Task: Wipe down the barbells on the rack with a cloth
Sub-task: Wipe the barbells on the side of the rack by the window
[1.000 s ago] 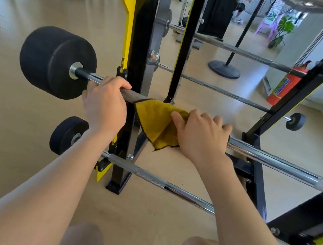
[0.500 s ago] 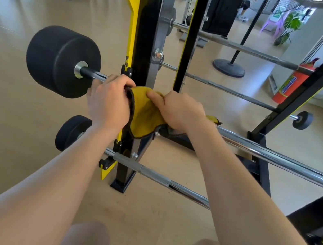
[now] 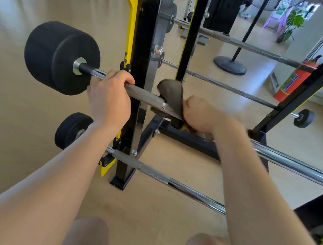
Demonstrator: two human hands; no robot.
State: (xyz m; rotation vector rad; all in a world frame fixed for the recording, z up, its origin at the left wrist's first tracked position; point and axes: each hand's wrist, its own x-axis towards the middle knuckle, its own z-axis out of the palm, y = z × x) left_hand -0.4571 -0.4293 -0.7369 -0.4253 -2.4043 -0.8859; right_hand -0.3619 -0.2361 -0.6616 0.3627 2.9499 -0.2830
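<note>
A chrome barbell (image 3: 291,164) with a thick black weight (image 3: 60,57) at its left end lies across the black and yellow rack (image 3: 144,39). My left hand (image 3: 109,98) grips the bar just right of the weight. My right hand (image 3: 202,115) holds the cloth (image 3: 170,96) wrapped round the bar beside the rack post. The cloth looks dark and blurred here, with a bit of yellow showing under my hand. Bare knurled bar shows between my two hands.
A lower barbell (image 3: 167,180) with a small black weight (image 3: 71,130) rests below. More barbells (image 3: 245,45) sit on the rack's far side. A red fire extinguisher (image 3: 291,80) stands by the right wall, a round stand base (image 3: 230,64) behind. My knees are at the bottom edge.
My right hand slid the cloth left along the bar up to my left hand, then back right a little. The cloth now bunches up above the bar. My left hand kept its grip.
</note>
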